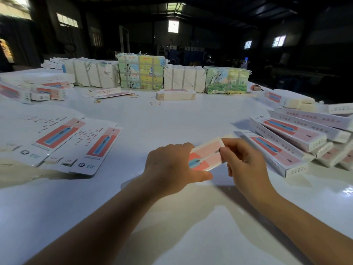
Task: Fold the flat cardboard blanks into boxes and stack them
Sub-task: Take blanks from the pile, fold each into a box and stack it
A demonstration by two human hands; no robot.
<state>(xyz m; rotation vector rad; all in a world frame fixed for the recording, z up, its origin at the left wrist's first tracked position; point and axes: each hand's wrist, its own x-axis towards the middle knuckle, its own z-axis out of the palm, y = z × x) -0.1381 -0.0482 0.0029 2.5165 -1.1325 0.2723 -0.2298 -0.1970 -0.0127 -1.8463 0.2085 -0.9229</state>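
Flat white printed cardboard blanks (63, 142) lie left of the hands on the white table (172, 119). Left hand (172, 169), forearm angled in from lower left, fingers curled round the pink-and-red cardboard box (205, 153), thumb under it. Right hand (242, 159) pinches its far end. Stack of folded white-and-pink boxes (298, 142) right of the hands

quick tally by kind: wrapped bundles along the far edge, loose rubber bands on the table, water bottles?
Wrapped bundles along the far edge: 4, two plain white and two with colour prints
Loose rubber bands: 3
Water bottles: 1
Total: 8
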